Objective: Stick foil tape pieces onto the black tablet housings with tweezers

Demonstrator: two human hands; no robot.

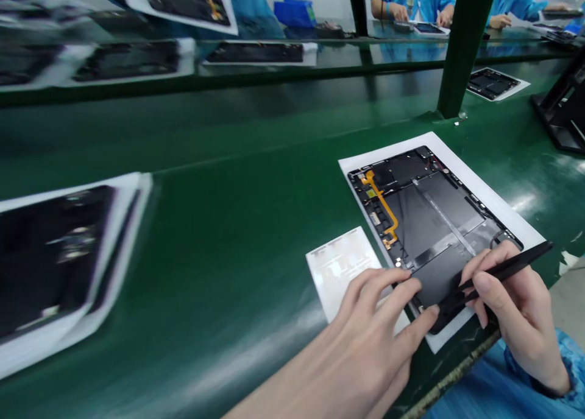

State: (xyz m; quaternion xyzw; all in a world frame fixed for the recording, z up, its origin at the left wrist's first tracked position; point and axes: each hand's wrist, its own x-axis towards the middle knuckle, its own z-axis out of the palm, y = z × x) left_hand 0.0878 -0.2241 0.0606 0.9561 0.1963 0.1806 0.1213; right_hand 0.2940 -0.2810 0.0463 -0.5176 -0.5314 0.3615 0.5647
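An opened tablet (411, 218) lies on a white sheet (516, 218) at the right, its battery, cables and an orange flex cable (384, 206) exposed. My left hand (370, 340) rests on its near left edge, fingers stretched and apart, holding nothing. Black tweezers (516, 265) are pinched in my right hand (516, 303), over the tablet's near corner. The tips point down toward that corner, close to my left fingertips; what they touch I cannot make out. Beside the tablet, partly under my left hand, lies a white sticker sheet (342, 260).
More opened tablets (55, 254) on white sheets lie at the left, blurred. Others sit on the raised shelf (256, 52). A green post (466, 53) rises behind my tablet, and a black stand (567, 102) is at the right. Co-workers in blue (411, 5) sit across.
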